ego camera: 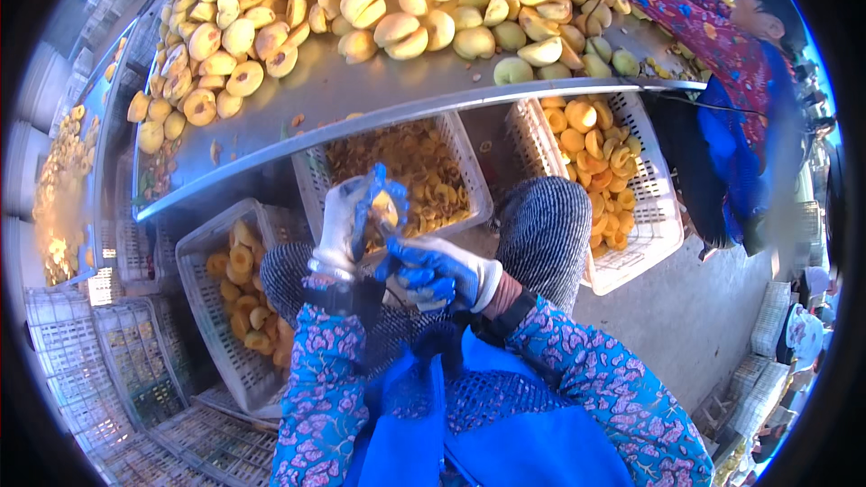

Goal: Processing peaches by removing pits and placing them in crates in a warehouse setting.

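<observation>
My left hand [346,220], in a white glove with a blue coated palm, holds a yellow peach half [385,205] with its cut side turned up. My right hand [443,272], gloved the same way, is closed around a small tool [388,228]. Its tip meets the fruit, but blur hides its exact shape. Both hands are above my lap, over the near edge of a white plastic crate [480,186] of peach pits and scraps. Beyond them, a large pile of halved peaches [406,13] lies on a metal table [298,98].
A crate [196,284] of pitted peach halves stands by my left knee, another crate [649,223] by my right. The table's raised metal edge [379,116] runs above the crates. A co-worker's sleeve [697,30] reaches across at upper right. Stacked crates [135,345] stand at left.
</observation>
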A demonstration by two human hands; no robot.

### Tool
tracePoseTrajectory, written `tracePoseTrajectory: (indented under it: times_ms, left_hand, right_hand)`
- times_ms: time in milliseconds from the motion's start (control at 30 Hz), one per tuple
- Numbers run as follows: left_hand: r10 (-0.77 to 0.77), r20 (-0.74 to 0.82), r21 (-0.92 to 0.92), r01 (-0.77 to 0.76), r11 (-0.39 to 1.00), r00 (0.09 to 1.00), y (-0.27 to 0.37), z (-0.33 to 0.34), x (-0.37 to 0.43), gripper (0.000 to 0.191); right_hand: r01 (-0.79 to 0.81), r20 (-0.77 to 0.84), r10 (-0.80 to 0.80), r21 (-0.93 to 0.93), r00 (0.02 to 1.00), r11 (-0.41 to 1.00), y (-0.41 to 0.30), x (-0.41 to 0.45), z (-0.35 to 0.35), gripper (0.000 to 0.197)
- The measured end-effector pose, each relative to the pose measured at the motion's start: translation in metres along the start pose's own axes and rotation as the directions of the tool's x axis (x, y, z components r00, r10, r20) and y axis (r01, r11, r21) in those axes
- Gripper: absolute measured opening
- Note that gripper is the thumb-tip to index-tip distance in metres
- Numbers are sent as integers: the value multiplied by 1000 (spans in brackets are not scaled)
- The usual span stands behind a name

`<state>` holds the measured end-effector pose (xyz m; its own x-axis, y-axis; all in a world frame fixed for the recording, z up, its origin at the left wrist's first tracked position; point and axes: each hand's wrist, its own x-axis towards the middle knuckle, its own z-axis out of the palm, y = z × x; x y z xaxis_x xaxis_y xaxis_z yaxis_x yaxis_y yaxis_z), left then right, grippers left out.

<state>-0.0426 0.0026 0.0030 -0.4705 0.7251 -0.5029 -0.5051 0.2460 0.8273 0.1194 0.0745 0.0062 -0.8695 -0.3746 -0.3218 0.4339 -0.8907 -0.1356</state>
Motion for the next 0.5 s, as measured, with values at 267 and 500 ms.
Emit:
tracePoseTrajectory:
  times_ms: [267,500]
  left_hand:
    - [153,-53,-165,-160,973,987,-2,18,12,47]
    - [266,-199,-95,-289,953,943,-1,17,8,50]
  right_hand:
    - [-71,422,-205,551,883,831,10,30,-28,47]
    - [-118,454,-252,643,855,757,11,37,-30,46]
